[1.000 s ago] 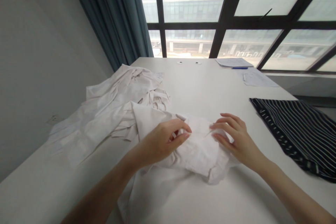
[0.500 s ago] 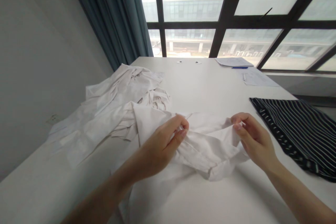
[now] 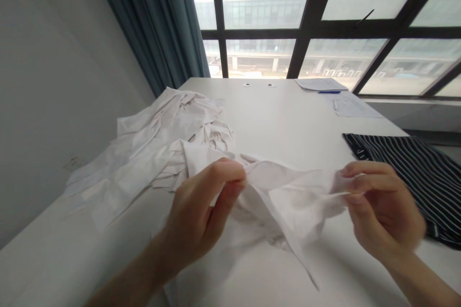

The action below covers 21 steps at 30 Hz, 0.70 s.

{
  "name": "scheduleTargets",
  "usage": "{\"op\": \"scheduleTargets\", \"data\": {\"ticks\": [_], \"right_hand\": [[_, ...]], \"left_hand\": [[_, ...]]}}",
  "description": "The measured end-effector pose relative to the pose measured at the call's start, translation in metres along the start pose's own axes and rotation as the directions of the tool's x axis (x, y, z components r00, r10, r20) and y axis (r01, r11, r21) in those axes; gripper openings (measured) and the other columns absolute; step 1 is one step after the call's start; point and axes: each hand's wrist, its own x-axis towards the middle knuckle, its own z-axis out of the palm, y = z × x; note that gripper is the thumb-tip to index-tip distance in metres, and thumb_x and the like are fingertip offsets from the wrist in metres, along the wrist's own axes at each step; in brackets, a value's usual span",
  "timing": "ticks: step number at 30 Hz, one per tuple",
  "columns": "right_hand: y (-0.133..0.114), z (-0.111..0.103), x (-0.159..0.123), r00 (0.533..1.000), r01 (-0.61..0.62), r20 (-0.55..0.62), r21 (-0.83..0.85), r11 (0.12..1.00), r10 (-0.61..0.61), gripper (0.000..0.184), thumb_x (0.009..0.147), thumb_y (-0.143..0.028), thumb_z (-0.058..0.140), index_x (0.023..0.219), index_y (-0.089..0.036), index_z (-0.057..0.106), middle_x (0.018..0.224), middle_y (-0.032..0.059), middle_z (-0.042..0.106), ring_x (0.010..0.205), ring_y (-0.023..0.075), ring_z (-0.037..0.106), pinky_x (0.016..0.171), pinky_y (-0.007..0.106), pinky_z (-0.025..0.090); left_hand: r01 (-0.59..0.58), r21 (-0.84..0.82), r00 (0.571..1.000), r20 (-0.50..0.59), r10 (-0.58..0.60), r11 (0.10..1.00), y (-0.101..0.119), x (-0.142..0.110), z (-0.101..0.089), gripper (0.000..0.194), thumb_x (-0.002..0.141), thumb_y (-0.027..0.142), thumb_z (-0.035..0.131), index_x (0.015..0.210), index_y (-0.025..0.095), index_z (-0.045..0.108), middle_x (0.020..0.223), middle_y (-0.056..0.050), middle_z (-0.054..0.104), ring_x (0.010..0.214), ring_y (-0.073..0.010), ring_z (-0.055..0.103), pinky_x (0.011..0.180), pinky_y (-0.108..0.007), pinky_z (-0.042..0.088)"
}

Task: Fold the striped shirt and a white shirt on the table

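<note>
the left hand (image 3: 201, 206) pinches the thin, crumpled white cloth (image 3: 288, 196) between thumb and bent fingers; the right hand (image 3: 389, 211), slightly blurred, has its right end nipped the same way. the cloth stretches between them over the near half of the smooth white table (image 3: 273, 120). a wrinkled white fabric heap (image 3: 154, 139) lies left; a black cloth with white stripes (image 3: 414, 163), right.

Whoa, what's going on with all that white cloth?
Someone's left hand and right hand are pinching a white cloth, holding it stretched between them over the table, with one pointed end drooping. A crumpled white heap lies to the left. A black striped cloth lies on the right, partly hidden behind the right hand.
</note>
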Motion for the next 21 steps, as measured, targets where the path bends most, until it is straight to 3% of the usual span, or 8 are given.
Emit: {"op": "scheduleTargets", "data": {"ticks": [3, 6, 10, 14, 17, 19, 21], "right_hand": [[-0.005, 0.001, -0.002, 0.992, -0.119, -0.041, 0.1, 0.988, 0.123, 0.006, 0.091, -0.023, 0.055, 0.089, -0.029, 0.056, 0.11, 0.0071, 0.059, 0.085, 0.0225, 0.058, 0.065, 0.037, 0.048], [-0.001, 0.003, -0.001, 0.95, -0.311, 0.034, 0.207, 0.928, 0.311, 0.004, 0.092, -0.028, 0.058, 0.089, -0.027, 0.055, 0.113, 0.0082, 0.06, 0.073, 0.018, 0.058, 0.054, 0.032, 0.045], [0.011, 0.008, 0.003, 0.84, -0.543, 0.224, 0.323, 0.775, 0.495, 0.026, 0.087, -0.043, 0.064, 0.104, -0.028, 0.052, 0.093, 0.005, 0.065, 0.067, 0.0165, 0.059, 0.051, 0.028, 0.047], [0.025, 0.013, 0.006, 0.768, -0.637, 0.308, 0.27, 0.722, 0.562, 0.043, 0.084, -0.039, 0.068, 0.121, -0.027, 0.051, 0.071, -0.0028, 0.058, 0.056, 0.0126, 0.054, 0.047, 0.023, 0.043], [0.035, 0.014, 0.004, 0.81, -0.577, 0.261, 0.198, 0.792, 0.525, 0.036, 0.086, -0.038, 0.065, 0.118, -0.027, 0.055, 0.083, 0.0006, 0.063, 0.068, 0.0153, 0.06, 0.056, 0.026, 0.048], [0.038, 0.013, 0.002, 0.874, -0.468, 0.198, 0.106, 0.877, 0.443, 0.031, 0.088, -0.036, 0.063, 0.117, -0.027, 0.056, 0.103, 0.0047, 0.065, 0.093, 0.02, 0.063, 0.077, 0.032, 0.052], [0.036, 0.011, 0.001, 0.926, -0.338, 0.178, -0.002, 0.941, 0.333, 0.028, 0.092, -0.034, 0.057, 0.119, -0.028, 0.057, 0.12, 0.0064, 0.061, 0.116, 0.0234, 0.056, 0.098, 0.04, 0.044]], "left_hand": [[-0.069, 0.148, 0.992, -0.097, 0.084, 0.987, -0.003, -0.002, 0.002, 0.008, 0.095, 0.016, 0.052, 0.095, 0.023, 0.056, 0.068, 0.005, 0.059, 0.056, -0.0078, 0.055, 0.056, -0.018, 0.044], [-0.024, 0.253, 0.985, -0.162, 0.067, 0.967, -0.011, -0.004, 0.012, 0.006, 0.095, 0.019, 0.054, 0.095, 0.022, 0.058, 0.071, 0.004, 0.062, 0.058, -0.0077, 0.057, 0.058, -0.017, 0.045], [0.19, 0.11, 0.962, -0.219, -0.163, 0.976, -0.028, -0.003, 0.029, 0.009, 0.098, 0.027, 0.05, 0.101, 0.02, 0.056, 0.068, 0.005, 0.054, 0.054, -0.0071, 0.052, 0.054, -0.016, 0.042], [0.343, -0.097, 0.934, -0.07, -0.35, 0.934, -0.037, 0.001, 0.035, 0.021, 0.098, 0.03, 0.048, 0.117, 0.021, 0.05, 0.06, 0.009, 0.033, 0.045, -0.0071, 0.033, 0.045, -0.017, 0.028], [0.39, -0.24, 0.919, 0.048, -0.39, 0.889, -0.036, 0.003, 0.034, 0.026, 0.098, 0.028, 0.047, 0.123, 0.021, 0.045, 0.064, 0.008, 0.038, 0.047, -0.0078, 0.034, 0.045, -0.018, 0.028], [0.393, -0.256, 0.919, 0.084, -0.385, 0.883, -0.034, 0.004, 0.034, 0.029, 0.097, 0.026, 0.048, 0.125, 0.021, 0.044, 0.066, 0.007, 0.042, 0.05, -0.008, 0.037, 0.047, -0.017, 0.031], [0.368, -0.219, 0.93, 0.089, -0.357, 0.904, -0.031, 0.002, 0.035, 0.033, 0.096, 0.022, 0.049, 0.129, 0.021, 0.044, 0.066, 0.007, 0.044, 0.052, -0.0079, 0.039, 0.05, -0.016, 0.034]]}}
